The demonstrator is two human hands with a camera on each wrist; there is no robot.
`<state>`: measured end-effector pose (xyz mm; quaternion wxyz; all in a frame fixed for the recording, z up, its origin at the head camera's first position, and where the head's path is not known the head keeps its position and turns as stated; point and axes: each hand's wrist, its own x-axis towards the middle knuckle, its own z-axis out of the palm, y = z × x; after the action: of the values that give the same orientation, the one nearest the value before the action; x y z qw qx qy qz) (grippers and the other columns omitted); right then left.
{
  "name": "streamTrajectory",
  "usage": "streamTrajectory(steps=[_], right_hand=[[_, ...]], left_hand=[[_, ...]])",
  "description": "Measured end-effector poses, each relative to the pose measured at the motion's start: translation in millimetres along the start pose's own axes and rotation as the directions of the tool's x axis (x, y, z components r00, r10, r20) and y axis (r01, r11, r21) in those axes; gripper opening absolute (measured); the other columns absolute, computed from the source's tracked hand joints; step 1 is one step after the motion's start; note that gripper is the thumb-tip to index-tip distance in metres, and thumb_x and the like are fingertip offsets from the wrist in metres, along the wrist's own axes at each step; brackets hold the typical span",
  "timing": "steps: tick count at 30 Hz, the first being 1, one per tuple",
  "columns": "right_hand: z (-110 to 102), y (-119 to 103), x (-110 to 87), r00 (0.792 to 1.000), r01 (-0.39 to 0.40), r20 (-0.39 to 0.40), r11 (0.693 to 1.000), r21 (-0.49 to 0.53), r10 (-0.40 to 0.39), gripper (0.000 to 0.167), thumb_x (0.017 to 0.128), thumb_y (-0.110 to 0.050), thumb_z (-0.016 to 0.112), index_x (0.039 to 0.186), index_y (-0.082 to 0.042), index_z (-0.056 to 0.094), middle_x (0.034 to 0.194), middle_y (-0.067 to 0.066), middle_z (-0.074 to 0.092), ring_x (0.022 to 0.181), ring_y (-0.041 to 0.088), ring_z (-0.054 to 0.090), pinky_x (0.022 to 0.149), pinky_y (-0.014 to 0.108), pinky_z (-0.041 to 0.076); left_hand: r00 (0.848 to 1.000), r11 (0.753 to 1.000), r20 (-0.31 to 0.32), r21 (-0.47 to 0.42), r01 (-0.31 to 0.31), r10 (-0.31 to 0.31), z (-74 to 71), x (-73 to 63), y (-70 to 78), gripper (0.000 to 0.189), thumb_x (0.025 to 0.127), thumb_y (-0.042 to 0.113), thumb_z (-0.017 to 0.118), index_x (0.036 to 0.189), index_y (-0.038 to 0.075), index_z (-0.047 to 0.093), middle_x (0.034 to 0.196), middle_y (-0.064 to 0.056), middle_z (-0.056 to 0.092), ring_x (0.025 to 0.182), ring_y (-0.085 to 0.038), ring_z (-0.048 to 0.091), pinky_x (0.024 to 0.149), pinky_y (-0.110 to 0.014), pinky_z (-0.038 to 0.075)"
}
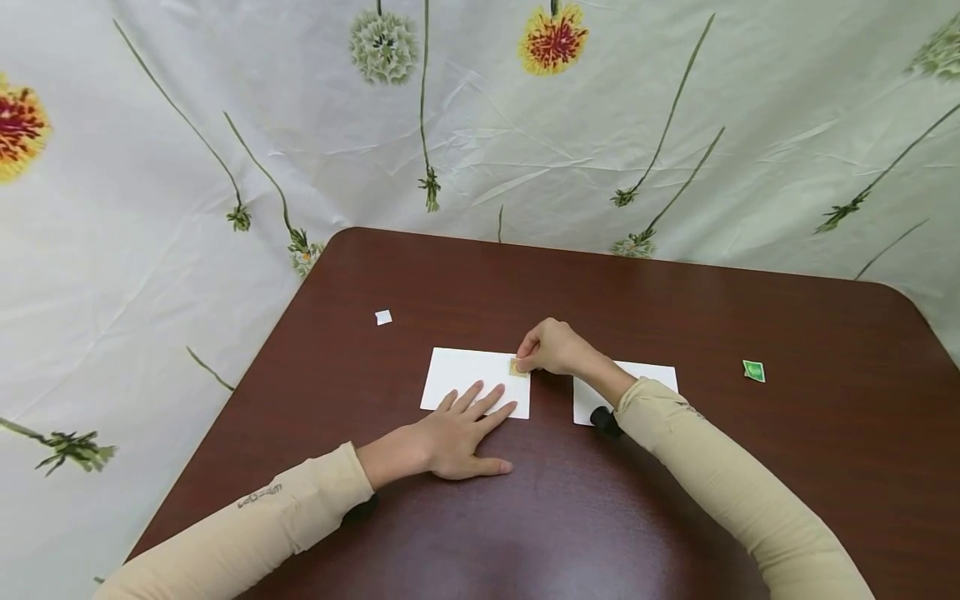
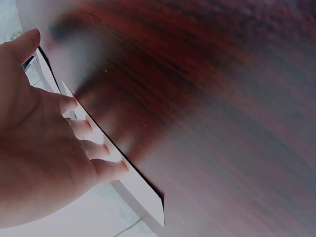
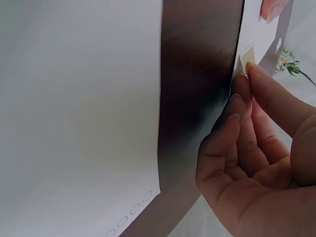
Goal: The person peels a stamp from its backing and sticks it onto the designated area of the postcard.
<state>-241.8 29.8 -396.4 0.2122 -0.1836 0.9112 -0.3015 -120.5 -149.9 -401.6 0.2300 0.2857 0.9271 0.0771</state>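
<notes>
My left hand (image 1: 459, 435) lies with spread fingers on the lower part of a white envelope (image 1: 468, 364), its thumb out on the table. In the left wrist view the fingertips (image 2: 121, 169) touch the envelope (image 2: 143, 190). My right hand (image 1: 557, 347) pinches a small yellowish stamp (image 1: 516, 367) between thumb and fingertips at that envelope's upper right corner. In the right wrist view the stamp (image 3: 248, 55) stands tilted against the envelope's surface; whether it is stuck down I cannot tell. A second white envelope (image 1: 590, 401) lies to the right, partly under my right forearm.
A green stamp (image 1: 753, 371) lies far right on the dark brown table (image 1: 637, 300). Towards the back left is a small white piece of paper (image 1: 383, 317). A flower-patterned cloth (image 1: 480, 108) hangs behind the table. The right envelope (image 3: 113, 123) bears a row of small printed ovals.
</notes>
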Motion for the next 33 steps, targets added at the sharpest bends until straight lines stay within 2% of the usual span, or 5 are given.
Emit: streamTrajectory(steps=[11, 18, 25, 33], right_hand=[[-0.8, -1.5, 2.4, 1.0, 0.001, -0.005, 0.999, -0.04, -0.001, 0.006, 0.079, -0.011, 0.079, 0.08, -0.008, 0.074, 0.067, -0.003, 0.064, 0.065, 0.011, 0.054, 0.059, 0.023, 0.043], [-2.6, -0.7, 5.4, 0.999, 0.027, 0.026, 0.996, -0.079, -0.025, 0.005, 0.079, -0.012, 0.078, 0.081, -0.008, 0.074, 0.069, -0.004, 0.064, 0.068, 0.012, 0.053, 0.061, 0.024, 0.043], [-5.4, 2.2, 7.5, 0.997, 0.039, 0.062, 0.997, -0.068, -0.034, 0.006, 0.08, -0.011, 0.078, 0.082, -0.007, 0.074, 0.068, -0.003, 0.064, 0.064, 0.01, 0.054, 0.06, 0.023, 0.043], [-4.8, 3.1, 8.4, 0.998, 0.036, 0.06, 0.997, -0.071, -0.032, 0.006, 0.081, -0.013, 0.077, 0.081, -0.007, 0.075, 0.068, -0.003, 0.064, 0.066, 0.012, 0.053, 0.06, 0.023, 0.043]], left_hand=[[1.0, 1.0, -0.005, 0.025, 0.004, -0.004, 0.2, 0.4, 1.0, 0.079, 0.092, 0.059, 0.048, 0.153, 0.017, 0.021, 0.158, -0.007, 0.01, 0.144, -0.03, 0.002, 0.111, -0.053, 0.009], [1.0, 1.0, 0.002, 0.027, 0.012, -0.012, -0.2, 0.2, 1.6, 0.08, 0.092, 0.06, 0.048, 0.153, 0.018, 0.02, 0.159, -0.006, 0.009, 0.144, -0.029, 0.002, 0.111, -0.052, 0.009], [1.0, 0.999, -0.002, 0.034, 0.016, -0.016, 1.6, 0.6, 1.4, 0.08, 0.092, 0.061, 0.046, 0.154, 0.018, 0.019, 0.159, -0.006, 0.008, 0.144, -0.029, 0.001, 0.111, -0.053, 0.009], [1.0, 0.999, -0.001, 0.04, 0.022, -0.022, 2.7, 1.4, 1.4, 0.08, 0.092, 0.062, 0.046, 0.154, 0.018, 0.019, 0.159, -0.006, 0.008, 0.144, -0.028, 0.001, 0.111, -0.053, 0.009]])
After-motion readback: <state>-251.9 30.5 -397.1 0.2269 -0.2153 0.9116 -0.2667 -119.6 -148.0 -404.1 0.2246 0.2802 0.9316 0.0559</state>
